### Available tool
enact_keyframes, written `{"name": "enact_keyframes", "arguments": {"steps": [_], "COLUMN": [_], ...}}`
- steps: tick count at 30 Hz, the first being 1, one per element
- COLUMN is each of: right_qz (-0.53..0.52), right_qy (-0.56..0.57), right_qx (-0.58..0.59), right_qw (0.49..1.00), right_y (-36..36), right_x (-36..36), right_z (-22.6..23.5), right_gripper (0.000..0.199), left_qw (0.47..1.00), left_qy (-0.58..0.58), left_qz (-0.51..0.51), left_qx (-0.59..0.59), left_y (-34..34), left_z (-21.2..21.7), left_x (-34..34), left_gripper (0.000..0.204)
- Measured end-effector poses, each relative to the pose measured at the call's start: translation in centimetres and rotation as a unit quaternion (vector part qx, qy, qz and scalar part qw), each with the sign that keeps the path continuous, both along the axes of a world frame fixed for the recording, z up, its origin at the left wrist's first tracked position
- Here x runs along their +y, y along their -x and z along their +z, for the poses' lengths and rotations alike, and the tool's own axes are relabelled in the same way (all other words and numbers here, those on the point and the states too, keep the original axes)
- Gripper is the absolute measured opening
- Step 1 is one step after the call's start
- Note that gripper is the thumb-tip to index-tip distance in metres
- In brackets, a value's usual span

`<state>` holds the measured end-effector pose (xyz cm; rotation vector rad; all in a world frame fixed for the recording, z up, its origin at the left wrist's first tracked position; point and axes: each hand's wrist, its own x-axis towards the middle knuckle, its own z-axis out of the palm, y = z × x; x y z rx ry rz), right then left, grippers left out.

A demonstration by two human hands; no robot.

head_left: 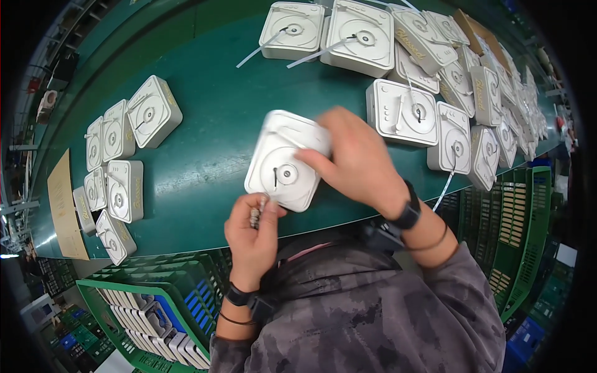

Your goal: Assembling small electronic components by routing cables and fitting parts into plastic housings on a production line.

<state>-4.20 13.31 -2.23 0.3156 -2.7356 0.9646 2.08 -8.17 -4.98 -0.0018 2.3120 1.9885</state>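
A white box shaped like a small record player (264,168) is tilted over the green table, its round platter and small black piece facing up. My right hand (357,158), slightly blurred, grips its upper right side, with the thumb lying across the top face. At the box's lower edge, my left hand (252,233) is closed in a pinch. Small silvery pieces (254,217) show between its fingers; their exact kind is too small to tell.
More such record-player boxes (149,112) stand on the green table (211,93) at left and are piled at right. White strips (320,53) stick out from some. Cardboard (65,205) lies at the left edge. Green crates (124,286) with white parts stand below the front edge.
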Motion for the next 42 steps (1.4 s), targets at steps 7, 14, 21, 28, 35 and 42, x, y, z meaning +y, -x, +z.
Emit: {"name": "enact_keyframes", "arguments": {"steps": [7, 14, 21, 28, 35, 42], "right_qz": [0.008, 0.096, 0.260, 0.227, 0.225, 0.231], "right_qy": [-0.025, 0.131, 0.017, -0.007, 0.051, 0.057], "right_qx": [-0.164, -0.080, 0.004, 0.009, -0.003, -0.003], "right_qw": [0.986, 0.983, 0.965, 0.974, 0.973, 0.971], "right_y": [-7.2, -2.5, -0.7, -1.0, -0.8, -0.6], "right_x": [2.3, 1.5, -1.9, -2.5, -1.9, -1.8], "right_z": [3.4, 4.1, 1.2, 0.4, 0.2, 0.1], "right_gripper": [0.038, 0.020, 0.019, 0.014, 0.012, 0.011], "left_qw": [0.995, 0.999, 0.997, 0.999, 0.998, 0.987], "left_qy": [0.091, 0.036, -0.057, 0.003, 0.048, 0.134], "left_qz": [-0.024, -0.022, 0.022, 0.026, -0.018, -0.076], "left_qx": [0.044, -0.013, -0.038, -0.030, -0.027, -0.042], "left_y": [3.3, 2.3, -0.2, 0.3, 1.3, 2.4], "left_z": [0.4, 3.1, 2.6, 2.5, 3.5, 4.6], "left_x": [-2.5, -2.4, -1.4, -0.4, -0.6, -0.6], "left_gripper": [0.006, 0.012, 0.008, 0.011, 0.012, 0.009]}}
